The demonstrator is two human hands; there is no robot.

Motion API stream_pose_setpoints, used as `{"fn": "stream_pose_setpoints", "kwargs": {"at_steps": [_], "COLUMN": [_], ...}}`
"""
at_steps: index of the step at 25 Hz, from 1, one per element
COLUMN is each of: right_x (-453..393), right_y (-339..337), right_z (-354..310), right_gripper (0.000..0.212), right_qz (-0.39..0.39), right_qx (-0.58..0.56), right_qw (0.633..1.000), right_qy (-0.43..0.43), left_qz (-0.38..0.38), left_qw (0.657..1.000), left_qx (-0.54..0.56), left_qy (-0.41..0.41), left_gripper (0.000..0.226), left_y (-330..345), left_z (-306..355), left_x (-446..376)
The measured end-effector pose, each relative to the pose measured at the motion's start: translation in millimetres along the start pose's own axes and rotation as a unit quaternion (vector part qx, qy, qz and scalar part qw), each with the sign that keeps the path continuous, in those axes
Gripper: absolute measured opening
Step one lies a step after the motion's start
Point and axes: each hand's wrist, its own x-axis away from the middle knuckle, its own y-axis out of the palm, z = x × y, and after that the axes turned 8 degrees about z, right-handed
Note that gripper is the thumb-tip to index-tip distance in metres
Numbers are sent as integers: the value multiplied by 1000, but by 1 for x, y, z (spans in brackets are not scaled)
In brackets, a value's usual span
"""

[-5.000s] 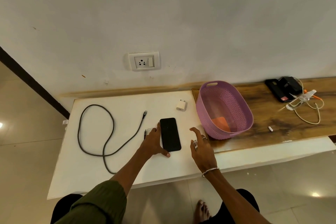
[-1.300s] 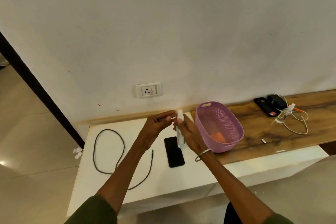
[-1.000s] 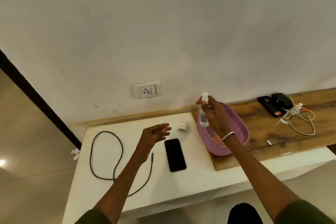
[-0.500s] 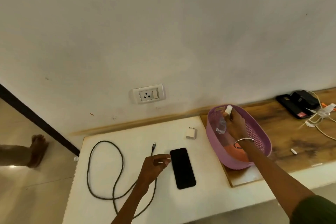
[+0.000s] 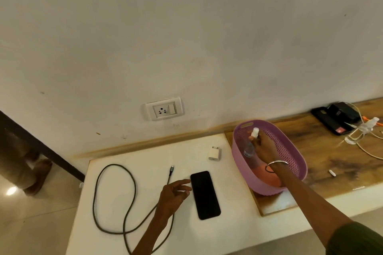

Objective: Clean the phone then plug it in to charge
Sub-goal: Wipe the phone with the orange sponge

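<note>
Right hand (image 5: pixel 264 147) is gripping the spray bottle (image 5: pixel 249 145) inside the basket (image 5: pixel 246 174), apparently stowing it, while left hand (image 5: pixel 173 194), open and empty, is hovering beside the phone (image 5: pixel 205 194) to steady it.

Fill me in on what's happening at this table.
A person is part-way through cleaning a phone, which lies face up on the white table. The right hand holds a small spray bottle inside the purple basket, over an orange cloth. The left hand hovers open beside the phone. The cable and adapter lie unconnected, and the wall socket has nothing plugged in.
</note>
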Motion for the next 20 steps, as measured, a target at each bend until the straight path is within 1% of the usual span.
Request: {"fn": "stream_pose_setpoints", "kwargs": {"at_steps": [2,4,5,6,8,10,12,15,20], "right_x": [0,0,0,2,7,14,20,22,26], "right_y": [-6,-18,-24,-29,-36,-33,-23,-12,-8], "right_z": [-2,-4,-4,-2,2,7,13,13,16], "right_gripper": [20,40,47,49,42,36,36,29,27], "right_qz": [-22,-38,-44,-57,-116,-176,-204,-174,-153], "right_qx": [0,-14,-5,26,145,241,309,359,375], "right_qw": [1000,999,998,996,980,953,928,916,914], "right_qy": [4,31,50,62,67,56,42,33,23], "left_qz": [-1,5,9,11,15,13,8,9,9], "left_qw": [1000,1000,1000,1000,1000,1000,1000,1000,998], "left_qx": [-1,-1,-1,0,0,2,8,-2,-46], "left_qy": [6,9,9,9,9,3,-4,0,29], "left_gripper": [34,32,31,30,29,28,29,29,28], "left_y": [-2,-5,-6,-7,-7,-4,2,7,9], "left_z": [3,7,9,10,11,9,5,2,-6], "left_x": [1,2,3,4,6,6,6,6,7]}}
